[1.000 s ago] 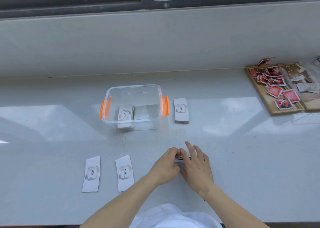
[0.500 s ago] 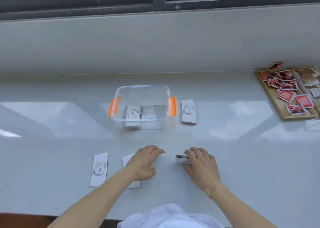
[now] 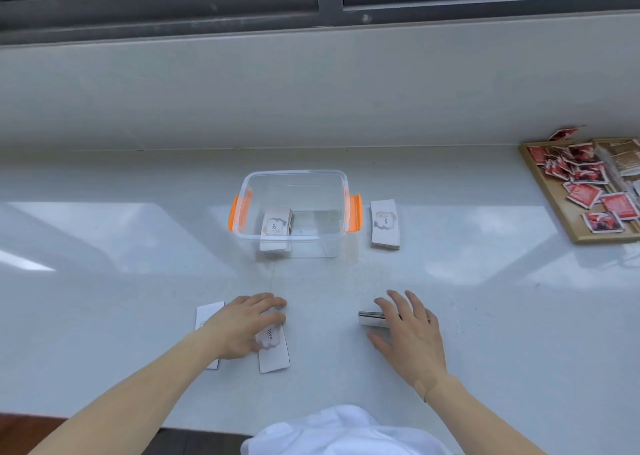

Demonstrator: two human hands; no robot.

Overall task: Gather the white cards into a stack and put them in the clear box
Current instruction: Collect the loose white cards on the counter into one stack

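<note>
Fingers (image 3: pixel 270 307) flat on card (image 3: pixel 273 349); right fingers (image 3: pixel 401 307) cover stack (image 3: pixel 372 319).

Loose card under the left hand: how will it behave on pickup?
The card looks like thin paper lying flat on the glossy counter, so likely light, bendy and hard to pinch. The left hand may need to slide it first.

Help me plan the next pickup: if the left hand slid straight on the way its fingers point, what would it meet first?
The left hand points right, across bare counter. First in line looks like the card stack under the right hand, though depth is unclear.
</note>
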